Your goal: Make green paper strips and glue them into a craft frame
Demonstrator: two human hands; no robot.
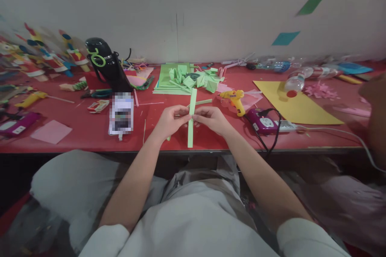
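A light green paper strip (191, 134) stands lengthwise between my hands, just above the front part of the red table. My left hand (174, 120) pinches its left edge near the middle with thumb and fingers. From the other side, my right hand (211, 119) pinches the same strip, the two thumbs nearly meeting. Behind the right fingers lies another pale green strip (203, 101). Beyond the hands sits a heap of folded green paper pieces (188, 82), partly on a stack of green sheets (165, 76).
Right of my hands lie a yellow glue gun (237, 100), a purple power strip (263, 122) with cables and a yellow sheet (295, 108). A phone (121, 114) and black bottle (110, 66) are on the left. At the right edge, part of another person (375, 116) shows.
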